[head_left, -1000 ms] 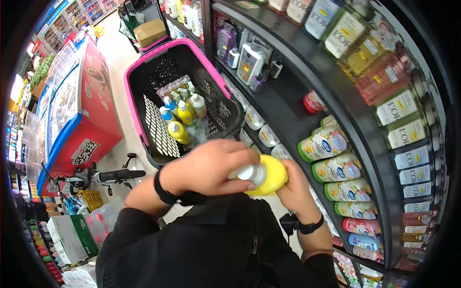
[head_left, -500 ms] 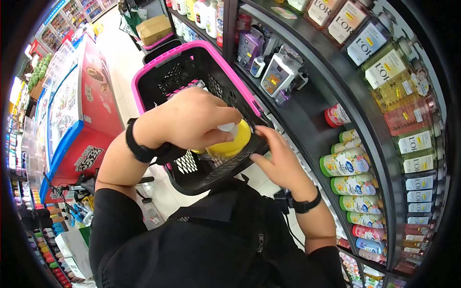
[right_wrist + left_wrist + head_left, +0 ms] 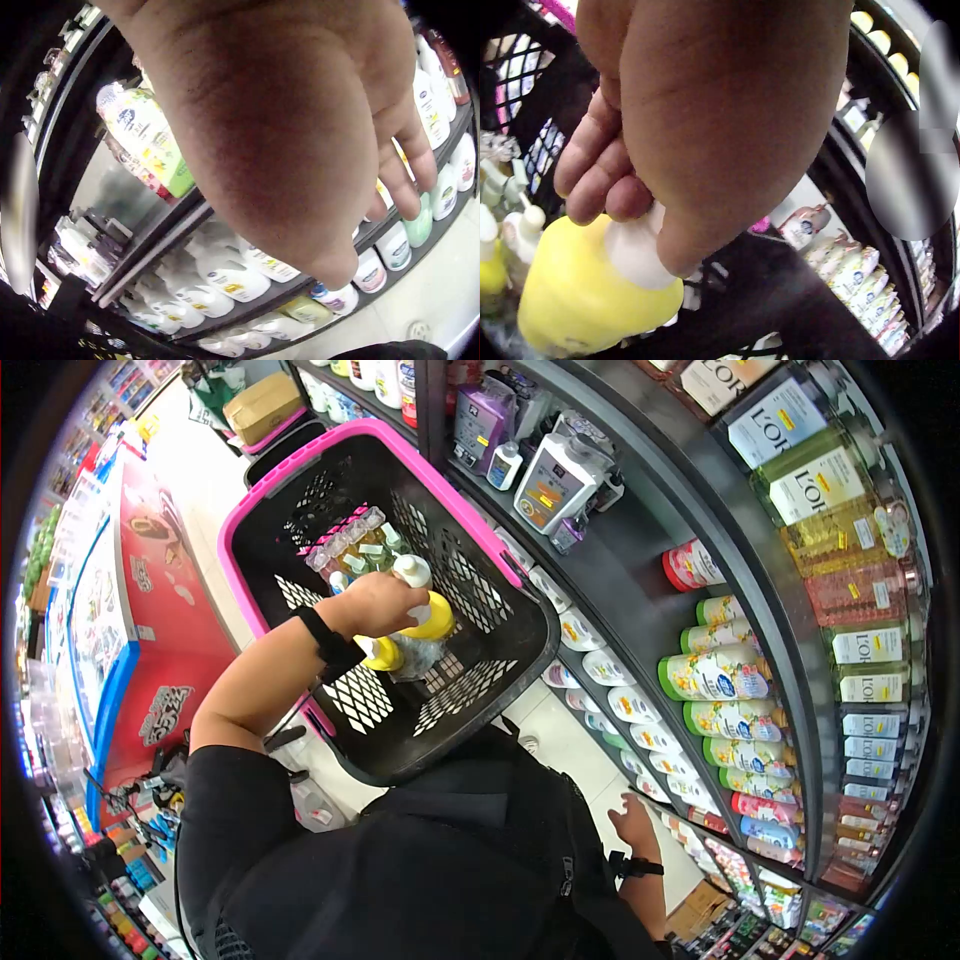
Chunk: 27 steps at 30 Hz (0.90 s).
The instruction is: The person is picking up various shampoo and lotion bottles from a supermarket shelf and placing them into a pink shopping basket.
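My left hand [image 3: 385, 605] reaches down into a black shopping basket with a pink rim [image 3: 497, 555]. It grips a yellow bottle [image 3: 436, 622] by its white cap. In the left wrist view the fingers [image 3: 600, 187] curl round the cap above the yellow bottle body [image 3: 592, 296]. Other bottles lie in the basket: another yellow one [image 3: 382, 654], a white-capped one [image 3: 410, 571] and a wrapped pack of small bottles [image 3: 345, 538]. My right hand [image 3: 632, 822] hangs low at my side and holds nothing. Its fingers [image 3: 409, 169] are loose in front of the shelves.
Dark curved shelves [image 3: 640, 530] full of bottles run along the right, with green and white bottles [image 3: 715, 675] at hand height. A red freezer chest [image 3: 130, 590] stands to the left across the aisle. A cardboard box [image 3: 260, 402] sits beyond the basket.
My left hand has carried the yellow bottle away from my chest and down into the basket. My right hand let go of the bottle and dropped to my side.
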Tool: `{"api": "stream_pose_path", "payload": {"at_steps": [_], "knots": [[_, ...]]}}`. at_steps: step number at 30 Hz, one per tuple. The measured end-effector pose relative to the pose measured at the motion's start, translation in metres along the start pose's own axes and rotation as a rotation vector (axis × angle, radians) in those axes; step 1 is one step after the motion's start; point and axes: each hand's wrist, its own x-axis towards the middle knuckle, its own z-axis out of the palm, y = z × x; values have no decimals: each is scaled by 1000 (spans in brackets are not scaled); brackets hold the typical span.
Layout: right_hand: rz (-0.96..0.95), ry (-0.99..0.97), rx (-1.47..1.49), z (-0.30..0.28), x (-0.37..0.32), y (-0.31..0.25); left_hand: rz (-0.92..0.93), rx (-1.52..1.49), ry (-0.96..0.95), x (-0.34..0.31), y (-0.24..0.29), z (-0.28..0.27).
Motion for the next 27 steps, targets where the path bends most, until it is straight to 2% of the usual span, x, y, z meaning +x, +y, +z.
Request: {"api": "stream_pose_path", "payload": {"at_steps": [2, 4, 7, 9, 13, 14, 18, 21, 23, 24, 27], "knots": [[17, -24, -63, 13, -6, 13, -8, -8, -28, 12, -14, 19], [34, -1, 66, 30, -2, 30, 22, -10, -44, 23, -25, 41], [97, 46, 251, 50, -9, 32, -20, 51, -157, 34, -28, 53], [94, 85, 297, 68, -10, 40, -95, 100, -313, 39, -29, 58], [294, -45, 414, 121, -20, 83, -108, 115, -398, 34, -41, 80], [444, -128, 498, 129, -25, 87, -119, 131, -407, 32, -41, 80], [717, -213, 761, 162, -57, 117, -165, 48, -391, 31, -49, 102], [748, -274, 756, 164, -68, 119, -250, -11, -417, 42, -48, 108], [732, -236, 786, 163, -70, 110, -264, -22, -445, 49, -47, 106], [717, -229, 777, 158, -69, 103, -175, 110, -463, 50, -49, 106], [664, -182, 717, 144, -52, 79, -179, 157, -489, 50, -43, 95]]}}
